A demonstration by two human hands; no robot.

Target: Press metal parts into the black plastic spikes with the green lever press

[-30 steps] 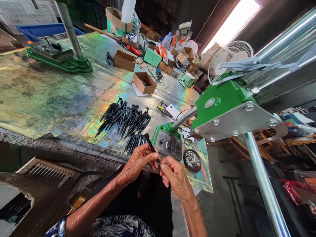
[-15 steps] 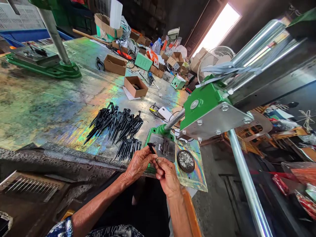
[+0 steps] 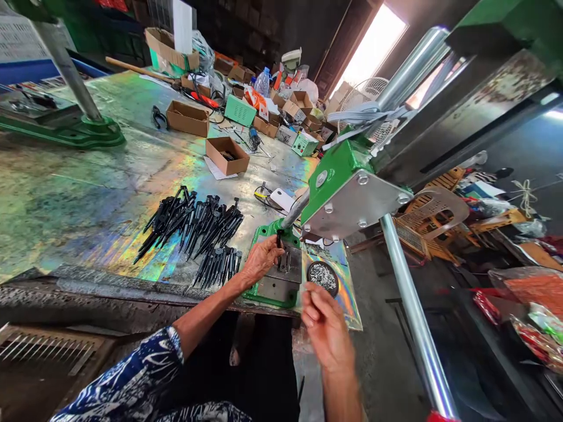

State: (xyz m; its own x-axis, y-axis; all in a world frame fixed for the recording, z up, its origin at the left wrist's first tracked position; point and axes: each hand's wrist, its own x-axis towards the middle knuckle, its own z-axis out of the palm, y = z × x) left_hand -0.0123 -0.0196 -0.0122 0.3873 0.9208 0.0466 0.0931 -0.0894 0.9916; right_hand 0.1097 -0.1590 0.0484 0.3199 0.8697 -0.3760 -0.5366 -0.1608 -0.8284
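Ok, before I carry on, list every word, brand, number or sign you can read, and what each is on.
None can be read.
Grey box: dark marks, too small to read.
Small green box: front markings too small to read.
Orange-and-white bag: any print too blurred to read.

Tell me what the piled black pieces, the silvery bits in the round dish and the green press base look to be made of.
Black pieces: probably plastic, smooth and slightly glossy, judging by soft highlights along them; coated metal isn't ruled out.
Silvery bits: likely bare metal, given their bright shine.
Green press base: probably cast metal under paint; its rounded edges carry a glossy green coat.
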